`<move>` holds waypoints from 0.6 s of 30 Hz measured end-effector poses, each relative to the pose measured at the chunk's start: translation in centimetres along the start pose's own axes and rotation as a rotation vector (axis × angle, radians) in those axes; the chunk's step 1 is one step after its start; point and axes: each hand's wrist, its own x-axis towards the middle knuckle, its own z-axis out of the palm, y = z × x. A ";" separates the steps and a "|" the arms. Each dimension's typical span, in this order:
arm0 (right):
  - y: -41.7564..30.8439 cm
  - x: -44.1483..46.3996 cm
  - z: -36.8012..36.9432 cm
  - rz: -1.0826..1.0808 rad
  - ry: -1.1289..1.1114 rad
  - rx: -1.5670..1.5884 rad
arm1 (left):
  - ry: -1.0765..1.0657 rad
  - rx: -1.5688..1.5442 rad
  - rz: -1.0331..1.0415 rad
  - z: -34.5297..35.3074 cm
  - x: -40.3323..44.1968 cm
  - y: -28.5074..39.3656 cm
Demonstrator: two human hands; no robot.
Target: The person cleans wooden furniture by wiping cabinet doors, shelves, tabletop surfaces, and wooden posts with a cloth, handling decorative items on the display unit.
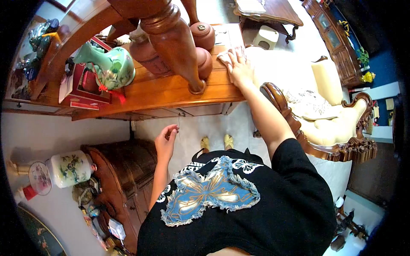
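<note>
Polished wood of an orange-brown surface [149, 91] runs across the upper part of the head view, above a pale tiled floor [188, 128]. At its right end lies a pale cloth [223, 57], bunched in places. The person's right hand [240, 69] rests on this cloth, palm down, its fingers fairly wide apart and stretched forward over the folds; the arm reaches out nearly straight from a black short sleeve. Closer to the body, the left hand [165, 140] hangs in the air in front of the surface, well apart from the cloth, with its fingers loosely curled and the thumb near the fingertips, leaving only a narrow gap.

Near the middle of the surface, a turned wooden post [171, 42] stands in front of reddish-brown jars [203, 37] and partly hides them. Left of these, a light green painted vase [114, 68] with a red tassel [102, 87] stands just beside a red box [87, 83].

To the right, a cream sofa [346, 128] with a carved wooden frame sits near the outstretched arm. At lower left is a dark wooden cabinet [124, 166] with a curved front. Below the hands show a black T-shirt with a denim butterfly [213, 190] and yellow slippers [229, 141].
</note>
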 end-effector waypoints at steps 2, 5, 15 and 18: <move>0.2 -2.3 0.1 -0.092 0.091 -0.019 | 0.017 -0.021 -0.010 0.9 -0.3 0.2; 0.5 -5.7 -0.2 -0.145 0.076 0.023 | 0.028 -0.089 -0.016 1.9 -0.1 0.1; 0.4 3.3 -0.6 -0.146 -0.007 0.033 | 0.033 -0.089 -0.026 3.7 -1.7 -0.1; 1.3 4.9 1.1 -0.171 0.017 0.001 | 0.029 -0.068 -0.051 3.6 -2.5 -0.1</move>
